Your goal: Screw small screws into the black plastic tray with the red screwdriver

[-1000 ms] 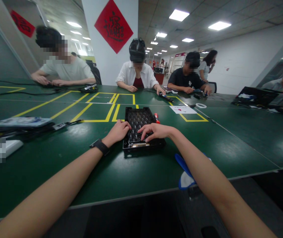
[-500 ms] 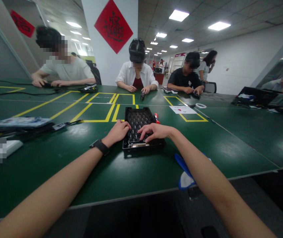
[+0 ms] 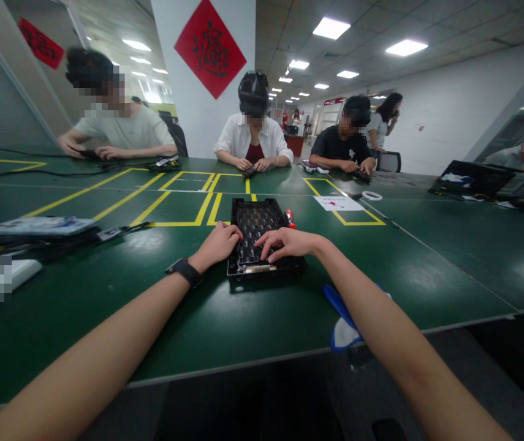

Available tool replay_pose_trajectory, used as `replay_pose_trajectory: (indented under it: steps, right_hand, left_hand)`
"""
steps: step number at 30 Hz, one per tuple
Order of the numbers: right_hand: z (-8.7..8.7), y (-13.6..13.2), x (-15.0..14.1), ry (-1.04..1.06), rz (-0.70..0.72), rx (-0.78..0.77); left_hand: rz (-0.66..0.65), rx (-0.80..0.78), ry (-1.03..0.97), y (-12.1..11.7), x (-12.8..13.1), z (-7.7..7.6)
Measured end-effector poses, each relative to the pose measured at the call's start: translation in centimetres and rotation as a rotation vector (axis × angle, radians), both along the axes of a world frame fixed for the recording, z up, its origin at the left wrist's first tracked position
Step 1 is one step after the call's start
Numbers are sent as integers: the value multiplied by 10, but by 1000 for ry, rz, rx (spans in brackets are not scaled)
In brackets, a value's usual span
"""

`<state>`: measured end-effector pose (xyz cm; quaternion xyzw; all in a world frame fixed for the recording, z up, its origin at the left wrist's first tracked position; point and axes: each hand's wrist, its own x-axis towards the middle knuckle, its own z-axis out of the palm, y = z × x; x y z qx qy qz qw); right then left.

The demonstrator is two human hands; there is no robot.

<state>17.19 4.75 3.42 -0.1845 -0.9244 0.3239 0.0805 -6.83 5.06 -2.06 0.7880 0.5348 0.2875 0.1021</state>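
Observation:
A black rectangular plastic case (image 3: 256,214) lies on the green table with its ribbed inside facing up. Across its near end runs a pale, metallic-looking strip (image 3: 260,268). My left hand (image 3: 219,242), below a black wristband, has its fingers bent over the case's left rim. Over the near right part of the case hovers or rests my right hand (image 3: 284,243), fingers apart and pointing down inside; whether the tips touch the bottom cannot be made out. Beside the case's right side is a red-handled tool (image 3: 290,218), partly hidden.
A blue and white item (image 3: 345,334) sits at the front edge by my right forearm. Leftward are a light-blue box (image 3: 43,225) and cables (image 3: 124,228). A printed sheet (image 3: 339,203) and a white ring (image 3: 372,196) lie farther right. Several people sit opposite.
My hands and the case have stayed put. Across the table, the person in white has brought a dark tool from the right to between both hands.

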Motion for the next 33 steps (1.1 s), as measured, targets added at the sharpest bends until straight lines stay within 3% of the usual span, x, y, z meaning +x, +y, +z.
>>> replay_pose_trajectory:
  steps: [14,21,23,26,29,33]
  right_hand:
    - [0,-1,0,-9,-26,-17]
    - [3,-3,0,96,-62,-77]
    - [4,2,1,226,-179,-23]
    - [1,16,8,382,-608,186]
    - [-9,31,22,183,-1069,316]
    - [-28,40,35,-46,-1199,233]
  left_hand:
    - [2,-5,-7,0,0,0]
    - [5,-12,-16,0,-1,-1]
    - [3,-12,-14,0,-1,0]
    - [0,-4,-26,-1,-1,0]
    - [-15,0,-46,-1,-2,0]
    - [-15,11,-70,4,-3,-3]
